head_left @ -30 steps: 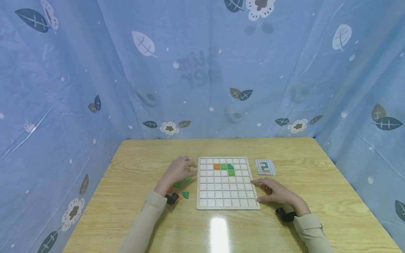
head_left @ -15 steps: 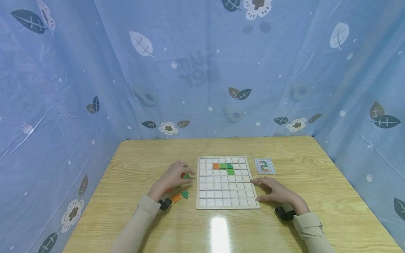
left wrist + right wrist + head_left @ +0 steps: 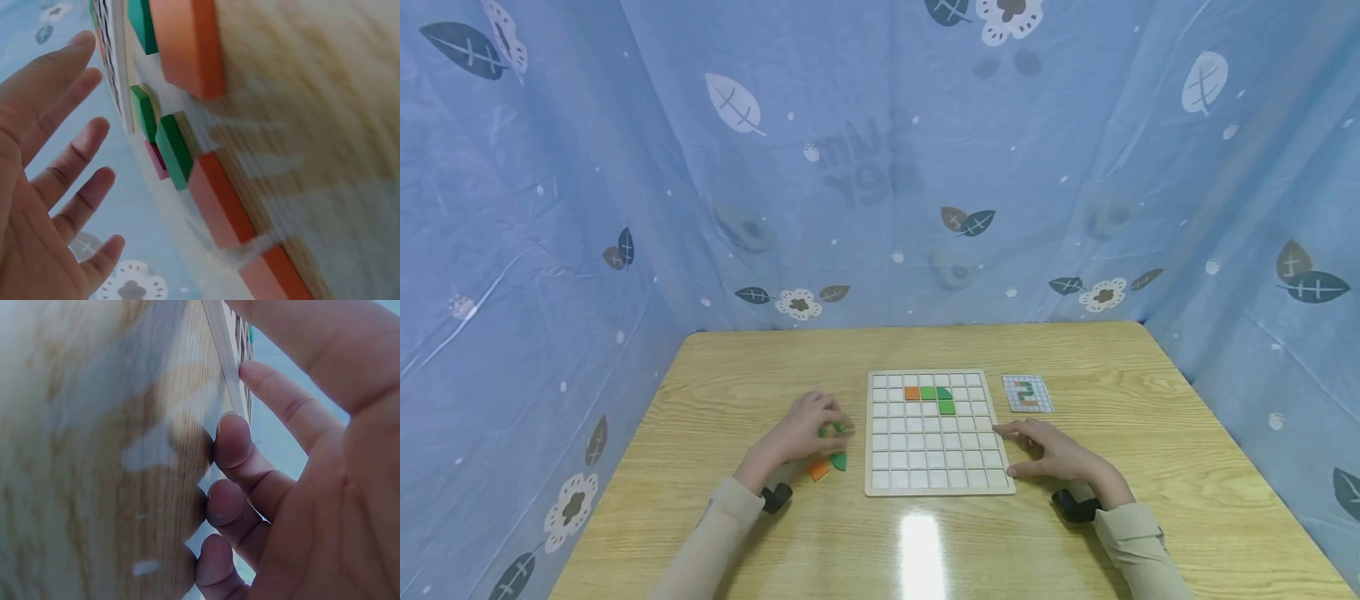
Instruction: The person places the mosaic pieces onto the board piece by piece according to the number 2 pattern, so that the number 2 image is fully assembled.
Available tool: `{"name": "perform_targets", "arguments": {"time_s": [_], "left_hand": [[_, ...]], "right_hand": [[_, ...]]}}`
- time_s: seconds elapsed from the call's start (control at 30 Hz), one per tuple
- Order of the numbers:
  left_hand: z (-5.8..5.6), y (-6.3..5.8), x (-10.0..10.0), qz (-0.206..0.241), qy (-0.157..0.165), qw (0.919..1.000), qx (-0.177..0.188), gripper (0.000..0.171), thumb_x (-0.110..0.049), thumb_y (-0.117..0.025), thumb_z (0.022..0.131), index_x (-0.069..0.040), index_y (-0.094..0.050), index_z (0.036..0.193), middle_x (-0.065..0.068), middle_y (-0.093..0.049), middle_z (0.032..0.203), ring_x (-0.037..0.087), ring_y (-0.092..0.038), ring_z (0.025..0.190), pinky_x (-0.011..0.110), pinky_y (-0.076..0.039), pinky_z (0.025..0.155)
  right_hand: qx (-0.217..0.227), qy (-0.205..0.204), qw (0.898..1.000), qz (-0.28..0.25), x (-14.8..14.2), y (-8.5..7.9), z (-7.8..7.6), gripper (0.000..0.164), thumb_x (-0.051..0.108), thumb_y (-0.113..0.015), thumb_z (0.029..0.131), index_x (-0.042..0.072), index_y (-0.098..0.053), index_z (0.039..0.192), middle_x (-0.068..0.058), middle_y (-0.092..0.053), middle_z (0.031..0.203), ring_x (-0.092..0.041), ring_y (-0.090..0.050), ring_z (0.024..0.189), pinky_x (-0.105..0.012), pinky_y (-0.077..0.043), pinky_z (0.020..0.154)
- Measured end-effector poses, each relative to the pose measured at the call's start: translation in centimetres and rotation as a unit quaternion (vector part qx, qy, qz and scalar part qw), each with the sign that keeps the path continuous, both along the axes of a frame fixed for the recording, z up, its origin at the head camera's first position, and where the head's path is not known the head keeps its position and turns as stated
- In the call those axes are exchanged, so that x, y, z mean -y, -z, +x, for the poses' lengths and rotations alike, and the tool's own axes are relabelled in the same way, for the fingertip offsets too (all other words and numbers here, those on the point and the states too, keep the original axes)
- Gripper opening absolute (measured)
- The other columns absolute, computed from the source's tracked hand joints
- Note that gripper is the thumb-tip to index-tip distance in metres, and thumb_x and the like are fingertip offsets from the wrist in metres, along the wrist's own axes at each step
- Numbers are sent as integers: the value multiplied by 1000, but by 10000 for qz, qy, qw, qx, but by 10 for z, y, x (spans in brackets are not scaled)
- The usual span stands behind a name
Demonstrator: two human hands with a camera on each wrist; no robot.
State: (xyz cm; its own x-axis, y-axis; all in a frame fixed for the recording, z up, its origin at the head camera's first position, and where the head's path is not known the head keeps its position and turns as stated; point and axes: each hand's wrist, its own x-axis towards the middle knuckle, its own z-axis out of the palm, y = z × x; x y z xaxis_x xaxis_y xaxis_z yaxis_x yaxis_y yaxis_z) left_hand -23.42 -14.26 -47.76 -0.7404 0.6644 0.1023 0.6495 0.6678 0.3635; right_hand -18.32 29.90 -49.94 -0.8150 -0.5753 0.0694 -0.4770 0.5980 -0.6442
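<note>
- The left hand (image 3: 803, 429) hovers over the loose tiles, to the left of the white gridded board (image 3: 898, 457); its fingers are parted and fairly straight, with nothing seen in their grasp.
- Green tiles (image 3: 174, 153) show beneath that hand, in the gap between thumb and fingers in the head view; I cannot tell how far below the fingertips they lie.
- A loose orange tile (image 3: 818, 471) and a dark green rounded tile (image 3: 839, 462) lie just on the person's side of the left thumb, close beside each other.
- The orange one sits askew to the board's edges; being nearly square, it offers no clear long axis.
- All these loose tiles are on the worktop (image 3: 737, 367), left of the board; the left hand is much the nearer, the right well apart across the grid.
- The right hand (image 3: 1051, 452) rests at the board's right edge, thumb and forefinger spread wide along it, the other fingers bent, holding no tile.
- On the board, four set tiles (image 3: 928, 393) lie in the upper rows.
- A small pattern card (image 3: 1027, 393) lies beyond the right hand, near the board.
</note>
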Motion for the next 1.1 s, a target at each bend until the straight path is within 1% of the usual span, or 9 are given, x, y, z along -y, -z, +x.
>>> {"name": "perform_targets", "arguments": {"time_s": [0.1,0.23,0.43,0.6,0.87,0.97,1.1], "left_hand": [[3,1,3,-21,9,10000,16,30,-36,-69,82,-22,-68,108,-4,-56,100,15,-42,98,50,-28,101],[6,0,7,-105,39,9999,8,32,-39,-68,81,-24,-68,109,-4,-55,102,16,-43,102,50,-27,101],[11,-1,14,-153,89,9998,114,31,-42,-68,81,-26,-69,107,-5,-54,98,14,-40,98,50,-27,99],[15,-1,17,-188,180,9996,127,28,-38,-71,79,-27,-69,105,-5,-54,97,14,-40,95,53,-27,97],[14,1,15,-371,277,9988,169,25,-34,-72,79,-31,-69,103,-11,-54,102,14,-40,100,54,-25,101],[13,3,14,-431,317,9985,152,25,-34,-72,78,-31,-69,103,-10,-55,105,16,-41,105,55,-24,102],[13,5,12,-460,339,9982,166,24,-34,-72,78,-31,-69,102,-5,-57,112,21,-40,113,56,-22,103]], "right_hand": [[-9,13,10000,14,0,0,0,63,32,-73,78,4,-50,130,-3,-48,87,-13,-38,77,-23,-34,63],[34,64,10000,22,1,1,0,64,33,-74,77,4,-51,130,-2,-49,86,-12,-39,77,-24,-34,63],[149,127,9998,30,0,0,0,65,33,-74,77,5,-51,131,-2,-49,86,-12,-39,77,-24,-34,62],[135,127,9998,49,0,1,-1,65,33,-74,77,6,-51,131,-3,-48,85,-11,-38,76,-23,-33,61],[64,115,9999,82,0,0,-1,65,33,-74,77,5,-51,131,-2,-46,83,-10,-37,74,-21,-32,59],[75,106,9999,72,0,0,-1,65,33,-74,77,5,-51,131,-2,-47,84,-10,-37,75,-21,-33,60],[124,126,9998,73,0,1,-1,65,34,-74,77,6,-51,131,-2,-47,85,-10,-38,76,-22,-33,61]]}}
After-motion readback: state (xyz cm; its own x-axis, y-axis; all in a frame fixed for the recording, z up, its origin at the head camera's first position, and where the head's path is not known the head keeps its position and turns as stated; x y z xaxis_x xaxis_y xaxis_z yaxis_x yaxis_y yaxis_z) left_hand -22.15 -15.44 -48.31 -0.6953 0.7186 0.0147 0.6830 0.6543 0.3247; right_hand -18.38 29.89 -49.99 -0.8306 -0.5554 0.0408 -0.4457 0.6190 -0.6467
